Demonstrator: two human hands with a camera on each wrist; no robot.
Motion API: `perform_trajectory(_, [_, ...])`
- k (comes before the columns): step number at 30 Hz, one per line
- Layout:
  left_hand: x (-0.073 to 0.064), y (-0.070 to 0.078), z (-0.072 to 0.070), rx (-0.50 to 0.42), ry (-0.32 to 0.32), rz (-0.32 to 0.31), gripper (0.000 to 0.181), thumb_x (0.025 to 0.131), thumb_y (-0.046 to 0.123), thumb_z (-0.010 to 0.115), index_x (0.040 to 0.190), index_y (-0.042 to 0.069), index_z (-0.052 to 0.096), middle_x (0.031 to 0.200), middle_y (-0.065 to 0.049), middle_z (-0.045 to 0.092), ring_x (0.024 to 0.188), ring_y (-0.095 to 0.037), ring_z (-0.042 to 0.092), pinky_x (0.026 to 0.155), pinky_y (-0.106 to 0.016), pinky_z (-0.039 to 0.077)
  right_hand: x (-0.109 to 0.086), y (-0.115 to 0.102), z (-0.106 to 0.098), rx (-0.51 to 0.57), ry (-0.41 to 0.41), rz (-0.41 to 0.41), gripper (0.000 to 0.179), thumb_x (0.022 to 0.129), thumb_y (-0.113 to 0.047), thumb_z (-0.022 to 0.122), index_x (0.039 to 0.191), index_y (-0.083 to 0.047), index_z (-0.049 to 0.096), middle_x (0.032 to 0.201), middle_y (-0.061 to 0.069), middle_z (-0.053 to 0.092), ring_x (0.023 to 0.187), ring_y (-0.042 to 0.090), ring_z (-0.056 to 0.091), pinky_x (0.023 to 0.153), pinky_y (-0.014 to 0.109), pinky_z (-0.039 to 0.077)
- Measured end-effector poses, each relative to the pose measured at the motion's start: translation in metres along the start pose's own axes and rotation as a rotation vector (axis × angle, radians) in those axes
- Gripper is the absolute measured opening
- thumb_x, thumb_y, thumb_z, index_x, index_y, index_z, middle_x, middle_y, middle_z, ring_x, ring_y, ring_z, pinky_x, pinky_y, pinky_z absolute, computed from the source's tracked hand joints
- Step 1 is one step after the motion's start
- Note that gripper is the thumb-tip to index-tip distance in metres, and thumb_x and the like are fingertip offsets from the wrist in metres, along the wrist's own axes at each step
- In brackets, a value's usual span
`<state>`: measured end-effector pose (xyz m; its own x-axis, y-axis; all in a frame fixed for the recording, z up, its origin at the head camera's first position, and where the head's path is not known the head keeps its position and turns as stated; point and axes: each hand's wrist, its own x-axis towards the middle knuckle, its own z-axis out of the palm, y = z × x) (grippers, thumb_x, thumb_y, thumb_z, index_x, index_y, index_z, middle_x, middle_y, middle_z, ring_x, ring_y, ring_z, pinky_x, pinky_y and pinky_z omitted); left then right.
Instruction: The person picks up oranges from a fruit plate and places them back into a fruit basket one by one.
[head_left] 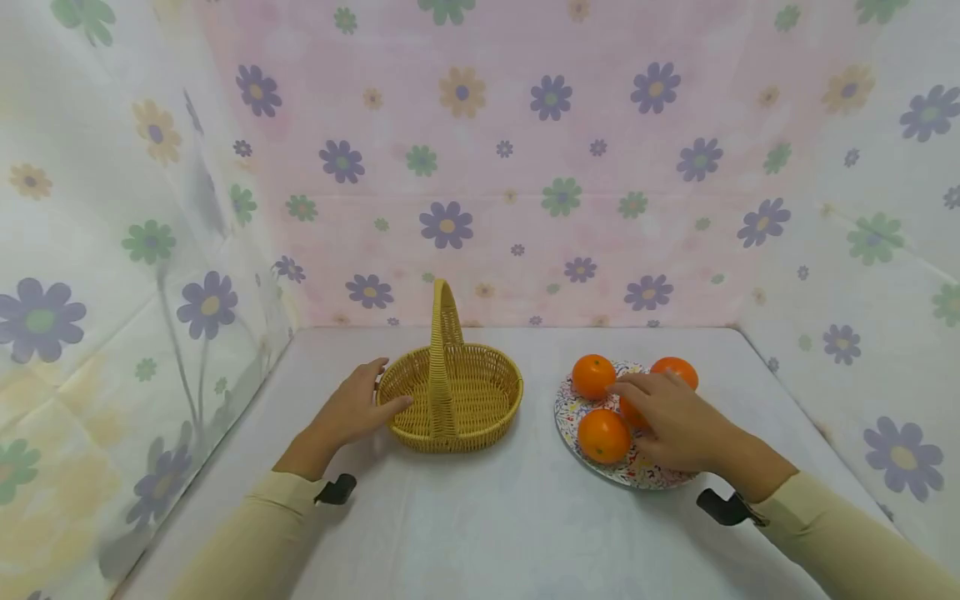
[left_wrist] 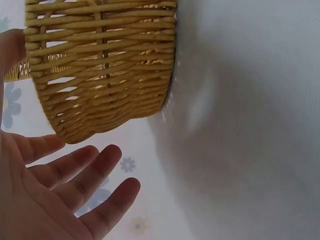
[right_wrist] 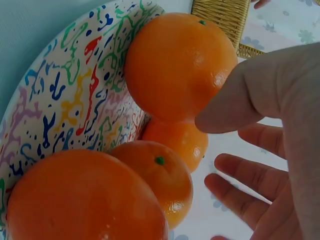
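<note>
Your left hand (head_left: 356,408) is spread at the left end of the basket (head_left: 483,437), thumb over its rim. Your right hand (head_left: 678,423) is spread over the oranges (head_left: 604,436), right of the basket; contact cannot be determined. The oranges are round and glossy. A strip of surface (head_left: 450,525) separates the basket from the multicoloured plate (head_left: 567,414), which carries four oranges. The basket's woven floor is visible.

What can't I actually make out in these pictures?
- Head view: the right hand covers parts of the middle orange and the plate.
- Left wrist view: the top edge cuts off part of the basket.
- Right wrist view: the bottom edge cuts off the nearest orange.
</note>
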<state>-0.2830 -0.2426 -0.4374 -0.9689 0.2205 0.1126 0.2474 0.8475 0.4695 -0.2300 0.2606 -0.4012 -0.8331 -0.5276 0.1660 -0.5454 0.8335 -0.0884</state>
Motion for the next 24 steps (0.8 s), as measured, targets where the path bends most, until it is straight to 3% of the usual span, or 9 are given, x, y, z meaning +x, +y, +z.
perform_trajectory(4, [0.004, -0.003, 0.006, -0.032, 0.018, -0.011, 0.097, 0.094, 0.061, 0.066, 0.159, 0.0, 0.029, 0.154, -0.026, 0.046, 0.128, -0.043, 0.056, 0.102, -0.06, 0.052, 0.002, -0.002, 0.004, 0.028, -0.041, 0.014, 0.078, 0.073, -0.017, 0.078, 0.146, -0.025, 0.054, 0.15, 0.0, 0.054, 0.138, 0.032, 0.049, 0.113, 0.063, 0.044])
perform_trajectory(10, [0.01, -0.008, 0.013, -0.098, 0.041, -0.073, 0.092, 0.094, 0.057, 0.067, 0.159, 0.002, 0.03, 0.151, -0.025, 0.048, 0.128, -0.044, 0.057, 0.1, -0.059, 0.054, 0.004, -0.005, 0.007, 0.029, -0.088, -0.026, 0.087, 0.071, -0.021, 0.084, 0.151, -0.03, 0.049, 0.154, -0.005, 0.049, 0.143, 0.027, 0.047, 0.122, 0.065, 0.031])
perform_trajectory(15, [0.013, -0.011, 0.015, -0.198, 0.048, -0.166, 0.085, 0.093, 0.05, 0.069, 0.157, 0.004, 0.035, 0.147, -0.023, 0.053, 0.127, -0.041, 0.06, 0.097, -0.054, 0.059, 0.006, -0.009, 0.008, 0.019, -0.117, -0.06, 0.091, 0.071, -0.023, 0.09, 0.152, -0.029, 0.049, 0.157, -0.004, 0.048, 0.144, 0.026, 0.047, 0.123, 0.064, 0.029])
perform_trajectory(21, [0.014, -0.012, 0.013, -0.309, 0.023, -0.288, 0.073, 0.093, 0.045, 0.069, 0.151, 0.008, 0.045, 0.146, -0.021, 0.055, 0.127, -0.038, 0.06, 0.087, -0.042, 0.064, 0.009, -0.015, 0.008, 0.021, -0.151, -0.05, 0.098, 0.069, -0.019, 0.096, 0.152, -0.038, 0.047, 0.156, -0.008, 0.048, 0.145, 0.028, 0.044, 0.123, 0.065, 0.029])
perform_trajectory(24, [0.014, -0.012, 0.012, -0.392, 0.005, -0.329, 0.069, 0.093, 0.042, 0.07, 0.149, 0.008, 0.048, 0.146, -0.022, 0.054, 0.124, -0.038, 0.061, 0.082, -0.037, 0.065, 0.011, -0.016, 0.01, 0.009, -0.155, -0.065, 0.095, 0.069, -0.02, 0.096, 0.15, -0.04, 0.049, 0.153, -0.013, 0.05, 0.142, 0.024, 0.047, 0.121, 0.059, 0.037])
